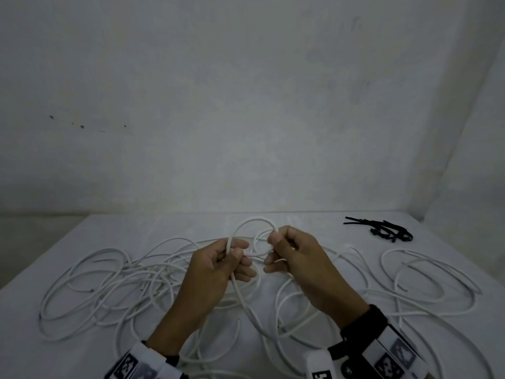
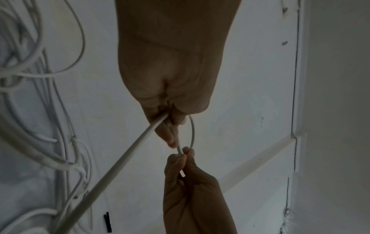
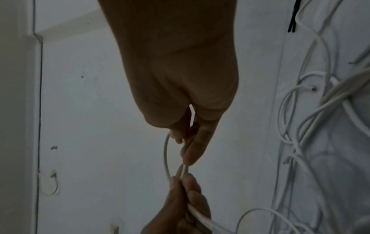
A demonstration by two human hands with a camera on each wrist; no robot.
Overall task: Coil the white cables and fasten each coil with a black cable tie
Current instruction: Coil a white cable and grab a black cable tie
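Far left of the table (image 1: pixel 68 242) is just a big mess of loose white cables (image 1: pixel 90 291), loops lying over each other all the way in toward the middle. Above that, near the center, the left hand (image 1: pixel 216 272) has its fingers curled round one white cable (image 1: pixel 246 305), which runs down from the fist toward the near edge. That same cable arcs up into a small loop (image 1: pixel 254 224) between both hands. The right hand (image 1: pixel 297 258) pinches the other side of the loop with thumb and fingertips, so both hands are closed on it, almost touching each other. More loose white loops (image 1: pixel 426 280) are spread over the right side. The black cable ties (image 1: pixel 382 228) sit in a little pile at the far right, well apart from the hands.
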